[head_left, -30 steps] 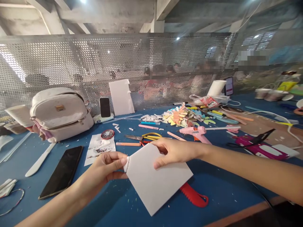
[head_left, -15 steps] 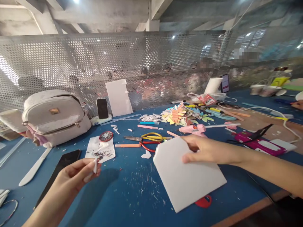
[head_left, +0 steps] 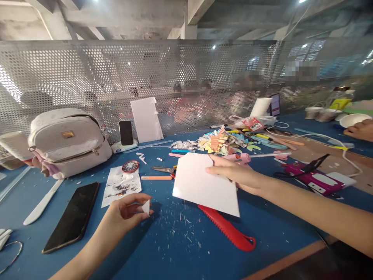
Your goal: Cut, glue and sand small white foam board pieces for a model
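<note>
One white scrap [head_left: 146, 207] tight in left hand [head_left: 124, 212], white board [head_left: 205, 182] in right hand [head_left: 229, 171], scissors [head_left: 163, 169] half-hidden behind.

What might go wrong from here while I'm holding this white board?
The white board hides one end of the red ribbed handle; if a blade is there, it might nick the right hand. The left hand pinches a tiny white triangular piece, which could slip onto the blue table.
</note>
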